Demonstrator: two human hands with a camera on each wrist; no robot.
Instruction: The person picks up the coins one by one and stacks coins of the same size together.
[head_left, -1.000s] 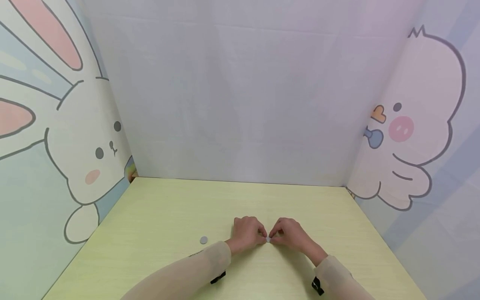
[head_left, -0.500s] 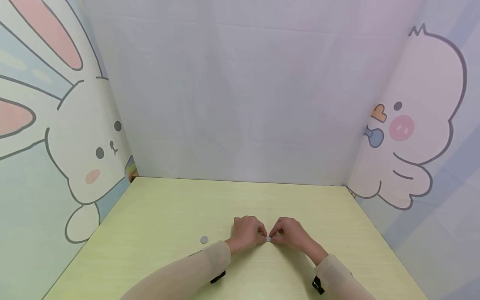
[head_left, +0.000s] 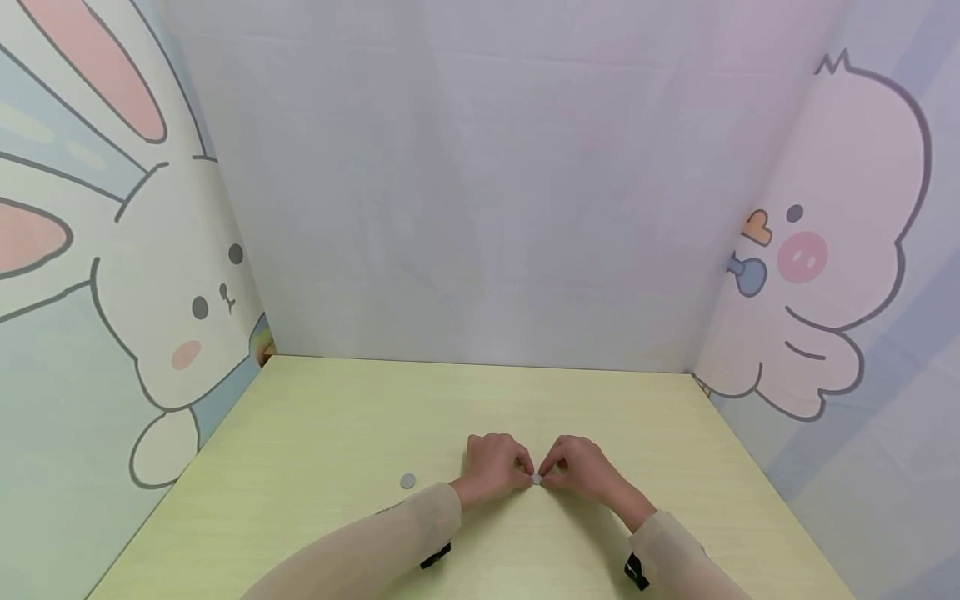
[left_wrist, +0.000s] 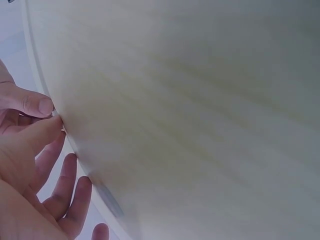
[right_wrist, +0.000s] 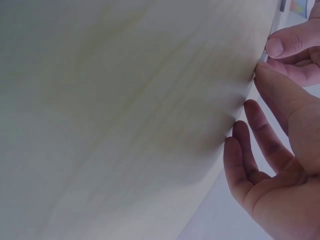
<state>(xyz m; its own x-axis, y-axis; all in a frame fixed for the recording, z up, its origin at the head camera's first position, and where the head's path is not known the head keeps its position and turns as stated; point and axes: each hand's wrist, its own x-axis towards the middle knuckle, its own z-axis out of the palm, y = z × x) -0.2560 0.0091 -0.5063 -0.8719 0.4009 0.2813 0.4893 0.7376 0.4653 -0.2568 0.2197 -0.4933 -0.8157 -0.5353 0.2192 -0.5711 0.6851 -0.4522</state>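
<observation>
A small grey round disc, coin-like, sits on the table between my two hands in the head view. My left hand pinches its left side with thumb and forefinger, and my right hand pinches the right side in the same way. Most of the disc hides behind the fingertips; only a sliver shows in the wrist views. In the left wrist view the other fingers of the left hand touch down on the tabletop. The right hand's other fingers bend toward the surface.
A second grey disc lies flat on the pale yellow table, left of my left hand. A plain whitish curtain stands behind the table's back edge. Printed cloth panels with a rabbit and a chick flank it.
</observation>
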